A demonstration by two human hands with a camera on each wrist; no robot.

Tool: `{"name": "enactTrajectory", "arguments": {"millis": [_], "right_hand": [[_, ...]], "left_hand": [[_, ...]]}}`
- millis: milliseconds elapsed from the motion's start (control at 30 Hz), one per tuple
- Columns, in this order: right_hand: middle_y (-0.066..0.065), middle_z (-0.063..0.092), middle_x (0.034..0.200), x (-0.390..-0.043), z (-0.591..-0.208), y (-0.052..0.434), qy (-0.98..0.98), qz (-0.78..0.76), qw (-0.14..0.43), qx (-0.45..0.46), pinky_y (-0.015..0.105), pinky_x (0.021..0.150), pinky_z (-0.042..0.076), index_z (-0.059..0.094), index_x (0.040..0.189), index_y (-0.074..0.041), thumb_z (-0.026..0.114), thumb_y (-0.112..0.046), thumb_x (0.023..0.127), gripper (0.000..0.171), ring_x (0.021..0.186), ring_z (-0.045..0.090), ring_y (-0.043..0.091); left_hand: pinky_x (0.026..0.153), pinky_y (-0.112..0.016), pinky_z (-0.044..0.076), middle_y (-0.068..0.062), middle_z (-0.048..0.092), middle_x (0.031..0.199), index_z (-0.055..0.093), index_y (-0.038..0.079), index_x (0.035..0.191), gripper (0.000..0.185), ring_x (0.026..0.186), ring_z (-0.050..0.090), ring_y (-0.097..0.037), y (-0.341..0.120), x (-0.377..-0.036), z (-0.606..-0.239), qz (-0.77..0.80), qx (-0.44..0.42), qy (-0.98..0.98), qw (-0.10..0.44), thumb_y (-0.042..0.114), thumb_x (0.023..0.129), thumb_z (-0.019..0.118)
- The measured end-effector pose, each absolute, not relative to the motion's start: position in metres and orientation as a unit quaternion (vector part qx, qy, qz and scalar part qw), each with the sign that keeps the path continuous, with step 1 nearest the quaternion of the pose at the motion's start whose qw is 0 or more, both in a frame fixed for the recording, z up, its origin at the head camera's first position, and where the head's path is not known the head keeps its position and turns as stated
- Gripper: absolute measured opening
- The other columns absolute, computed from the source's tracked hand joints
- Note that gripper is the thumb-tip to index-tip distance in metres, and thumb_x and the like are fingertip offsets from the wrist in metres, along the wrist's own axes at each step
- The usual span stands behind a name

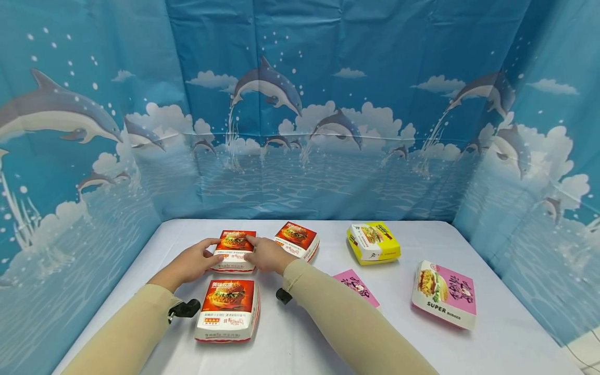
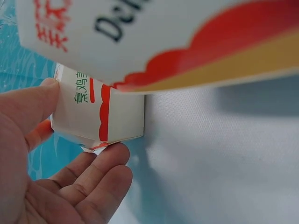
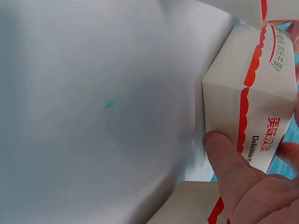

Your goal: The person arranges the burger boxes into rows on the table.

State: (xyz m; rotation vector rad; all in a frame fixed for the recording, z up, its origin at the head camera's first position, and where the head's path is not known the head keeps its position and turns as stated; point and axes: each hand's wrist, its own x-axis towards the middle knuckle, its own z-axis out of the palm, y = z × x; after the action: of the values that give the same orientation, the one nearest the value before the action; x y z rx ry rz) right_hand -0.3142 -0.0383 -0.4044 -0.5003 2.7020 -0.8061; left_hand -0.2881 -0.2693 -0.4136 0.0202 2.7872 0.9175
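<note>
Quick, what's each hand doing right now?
Left hand: grips the middle red burger box by its left side.
Right hand: grips the same box's right side.

In the head view, the pink-and-white box (image 1: 445, 294) at lower right reads "SUPER" in bold, with what looks like "BURGER" in smaller print beneath. In the right wrist view, the red-and-white box (image 3: 252, 98) at the right edge carries red Chinese characters "美味汉堡" and black letters beginning "Delicious H". In the left wrist view, the box overhead (image 2: 154, 37) shows black letters "De" at the top, and the small box (image 2: 100, 109) below it bears green Chinese characters.

White table (image 1: 300, 338), six burger boxes (image 1: 227, 310)
</note>
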Motion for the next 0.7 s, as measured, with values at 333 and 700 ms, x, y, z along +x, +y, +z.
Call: {"name": "enactTrajectory", "arguments": {"millis": [333,700], "right_hand": [[0.007,0.048,0.164,-0.3142,-0.4056,-0.0379,0.933,-0.283,0.139,-0.174,0.035,0.085,0.048,0.036,0.165,-0.029,0.063,-0.038,0.106,0.066,0.117,0.061,0.021],[0.008,0.048,0.164,-0.3140,-0.4066,-0.0382,0.932,-0.282,0.135,-0.181,0.032,0.064,0.041,0.033,0.167,-0.028,0.060,-0.038,0.108,0.066,0.073,0.050,0.019]], "left_hand": [[0.084,-0.040,0.058,-0.023,0.065,0.131,0.036,0.013,0.162,0.074,0.099,0.066,-0.025,-0.2672,-0.2878,-0.4127,0.309,0.002,0.945,0.106,0.045,0.102,0.067],[0.082,-0.041,0.057,-0.023,0.065,0.130,0.035,0.014,0.163,0.076,0.101,0.066,-0.025,-0.2679,-0.2857,-0.4095,0.306,0.011,0.946,0.107,0.048,0.103,0.065]]}}
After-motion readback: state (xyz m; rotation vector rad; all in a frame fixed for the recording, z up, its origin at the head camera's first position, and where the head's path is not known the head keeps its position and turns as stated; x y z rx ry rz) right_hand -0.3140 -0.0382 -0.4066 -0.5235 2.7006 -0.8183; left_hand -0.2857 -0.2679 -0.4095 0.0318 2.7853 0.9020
